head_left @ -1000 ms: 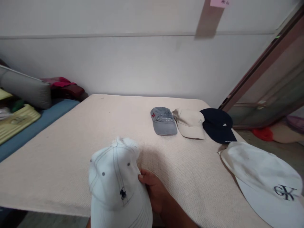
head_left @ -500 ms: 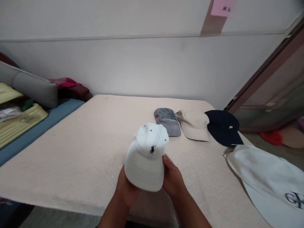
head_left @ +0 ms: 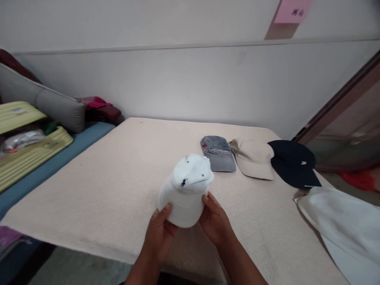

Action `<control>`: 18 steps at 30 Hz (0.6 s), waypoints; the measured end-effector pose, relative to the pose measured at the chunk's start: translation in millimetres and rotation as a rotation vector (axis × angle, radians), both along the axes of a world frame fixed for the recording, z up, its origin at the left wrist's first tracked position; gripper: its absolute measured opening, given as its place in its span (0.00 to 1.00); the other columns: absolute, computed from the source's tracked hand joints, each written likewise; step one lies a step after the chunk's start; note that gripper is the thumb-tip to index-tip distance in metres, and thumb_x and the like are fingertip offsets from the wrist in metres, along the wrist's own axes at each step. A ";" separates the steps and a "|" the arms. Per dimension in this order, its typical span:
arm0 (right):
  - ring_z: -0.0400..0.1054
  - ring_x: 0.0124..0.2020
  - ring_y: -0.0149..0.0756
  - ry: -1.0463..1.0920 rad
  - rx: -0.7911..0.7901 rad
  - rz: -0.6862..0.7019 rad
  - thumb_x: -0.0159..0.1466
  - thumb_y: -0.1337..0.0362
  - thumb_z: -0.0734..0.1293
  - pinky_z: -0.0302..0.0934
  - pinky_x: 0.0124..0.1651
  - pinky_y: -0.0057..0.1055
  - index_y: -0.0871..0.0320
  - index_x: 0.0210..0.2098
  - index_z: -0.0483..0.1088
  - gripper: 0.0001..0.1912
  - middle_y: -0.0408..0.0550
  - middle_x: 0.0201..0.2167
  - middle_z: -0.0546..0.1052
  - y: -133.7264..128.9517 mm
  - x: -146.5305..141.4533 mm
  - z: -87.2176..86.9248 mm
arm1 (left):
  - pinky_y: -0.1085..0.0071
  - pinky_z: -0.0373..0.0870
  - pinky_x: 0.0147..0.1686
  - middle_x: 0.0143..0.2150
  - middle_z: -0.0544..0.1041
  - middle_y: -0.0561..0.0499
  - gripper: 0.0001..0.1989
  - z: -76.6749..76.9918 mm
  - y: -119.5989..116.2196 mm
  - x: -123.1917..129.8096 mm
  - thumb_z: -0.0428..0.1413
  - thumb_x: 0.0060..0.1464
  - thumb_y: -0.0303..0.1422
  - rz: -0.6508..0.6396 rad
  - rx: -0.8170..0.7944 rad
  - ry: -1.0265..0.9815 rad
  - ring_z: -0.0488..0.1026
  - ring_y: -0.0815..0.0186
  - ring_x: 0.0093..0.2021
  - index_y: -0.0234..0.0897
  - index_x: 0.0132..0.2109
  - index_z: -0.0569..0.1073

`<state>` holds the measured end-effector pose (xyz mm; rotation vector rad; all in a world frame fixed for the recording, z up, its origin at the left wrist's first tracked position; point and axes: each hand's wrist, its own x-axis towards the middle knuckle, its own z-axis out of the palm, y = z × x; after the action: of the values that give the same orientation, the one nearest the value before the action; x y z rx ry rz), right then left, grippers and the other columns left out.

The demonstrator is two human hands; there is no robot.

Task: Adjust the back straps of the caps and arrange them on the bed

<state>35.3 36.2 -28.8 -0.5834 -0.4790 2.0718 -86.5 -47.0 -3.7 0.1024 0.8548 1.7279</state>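
Note:
A white cap [head_left: 188, 194] with a small dark emblem is held above the cloth-covered table, its brim toward me. My left hand [head_left: 160, 233] grips the left part of the brim, thumb on top. On the right side of the same cap, my right hand [head_left: 216, 221] has its thumb at the brim's edge and its fingers underneath. Behind the held cap lies a grey cap [head_left: 221, 156]. Beside that one are a beige cap [head_left: 253, 158] and a navy cap [head_left: 292, 162]. A larger white cap [head_left: 344, 225] rests at the right edge.
The table [head_left: 103, 190] has a pale textured cover and meets a white wall behind. At the left are a grey cushion [head_left: 56, 105], yellow-green items [head_left: 38, 152] and a blue surface [head_left: 89, 138]. A pink note [head_left: 292, 12] hangs on the wall.
The held cap has tilted, and its emblem has shifted left. My left thumb now shows on top of the brim. The view has turned slightly left, so the surroundings sit further right.

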 end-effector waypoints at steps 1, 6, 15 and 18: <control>0.70 0.37 0.35 -0.004 0.004 0.039 0.57 0.64 0.70 0.64 0.40 0.30 0.57 0.40 0.72 0.11 0.47 0.38 0.78 -2.3 -2.8 -1.1 | 0.64 0.73 0.47 0.48 0.78 0.40 0.24 0.5 -0.1 -9.0 0.57 0.54 0.29 0.028 -0.019 0.024 0.74 0.56 0.49 0.33 0.58 0.67; 0.69 0.28 0.31 -0.084 -0.056 0.183 0.56 0.61 0.70 0.60 0.30 0.25 0.59 0.39 0.72 0.12 0.47 0.29 0.76 -13.2 -12.9 -8.3 | 0.65 0.73 0.47 0.46 0.79 0.42 0.19 12.0 2.6 -66.5 0.58 0.53 0.29 0.201 0.069 0.118 0.75 0.57 0.47 0.32 0.53 0.72; 0.66 0.24 0.29 -0.143 -0.076 0.244 0.55 0.62 0.70 0.57 0.27 0.25 0.60 0.36 0.71 0.11 0.46 0.26 0.74 -25.2 -19.9 -10.0 | 0.81 0.73 0.26 0.28 0.79 0.52 0.08 -20.8 -1.4 -177.2 0.52 0.56 0.21 0.734 -0.227 0.131 0.75 0.73 0.26 0.31 0.42 0.73; 0.65 0.24 0.28 -0.154 -0.085 0.240 0.54 0.63 0.70 0.56 0.26 0.25 0.60 0.35 0.71 0.10 0.46 0.26 0.74 -25.8 -20.0 -8.7 | 0.80 0.72 0.24 0.25 0.75 0.56 0.07 -36.9 -10.6 -192.4 0.52 0.55 0.21 0.818 -0.338 0.144 0.73 0.74 0.23 0.33 0.40 0.71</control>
<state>15.3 10.3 -37.5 -0.7720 -0.5758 2.2937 -278.9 -57.6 -40.6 -0.4090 1.4092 2.3035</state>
